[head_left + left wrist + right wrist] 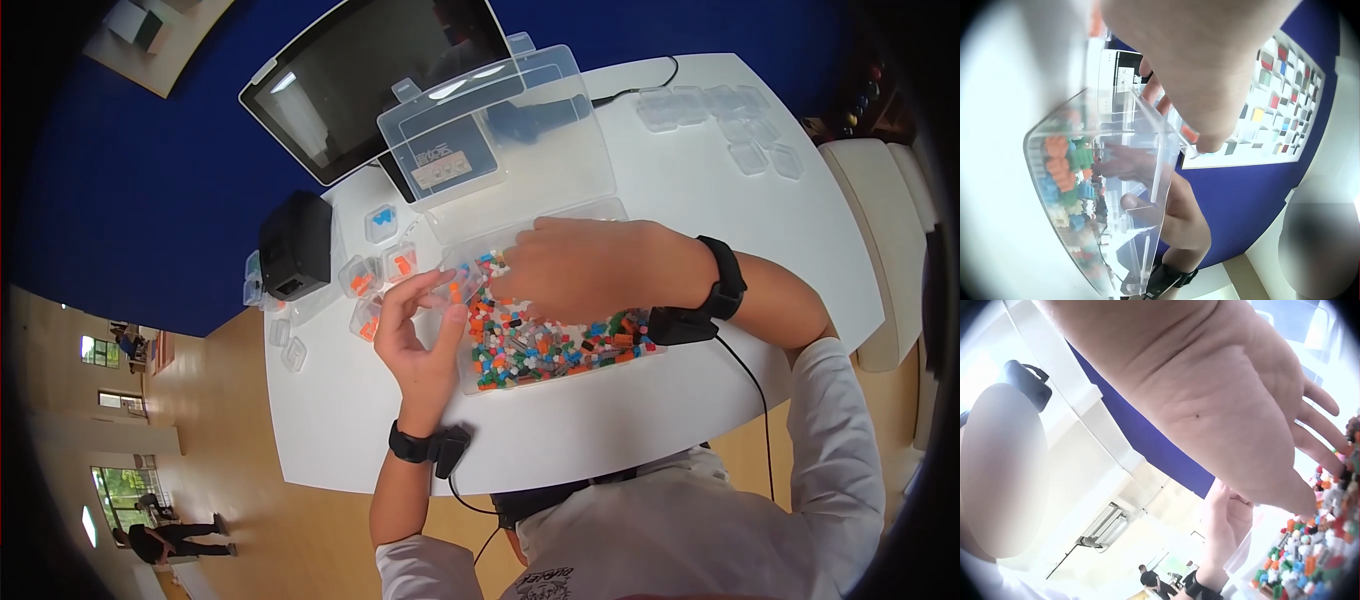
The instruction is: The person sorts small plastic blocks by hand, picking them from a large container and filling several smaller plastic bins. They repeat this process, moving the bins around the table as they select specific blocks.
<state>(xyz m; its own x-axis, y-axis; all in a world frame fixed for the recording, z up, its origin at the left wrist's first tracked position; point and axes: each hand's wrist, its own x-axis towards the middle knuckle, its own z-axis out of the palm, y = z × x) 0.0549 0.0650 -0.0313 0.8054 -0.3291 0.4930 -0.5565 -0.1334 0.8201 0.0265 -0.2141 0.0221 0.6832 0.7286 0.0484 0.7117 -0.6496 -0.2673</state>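
Note:
A large clear plastic box (560, 380) full of small mixed-colour toy bricks (530, 350) stands in front of the person. At its left edge the left hand (420, 345) pinches a small clear container (462, 272) with orange pieces in it. The right hand (590, 265) reaches over the large box, palm down. In the right wrist view its fingers (1319, 434) are extended and spread, their tips right at the bricks (1310, 556). Its fingertips are hidden in the head view.
Small clear containers with orange pieces (403, 262) and one with blue pieces (381, 222) sit left of the box. Empty small containers (700, 105) lie at the back right. A screen (380, 80), the raised clear lid (560, 170) and a black device (297, 245) stand behind.

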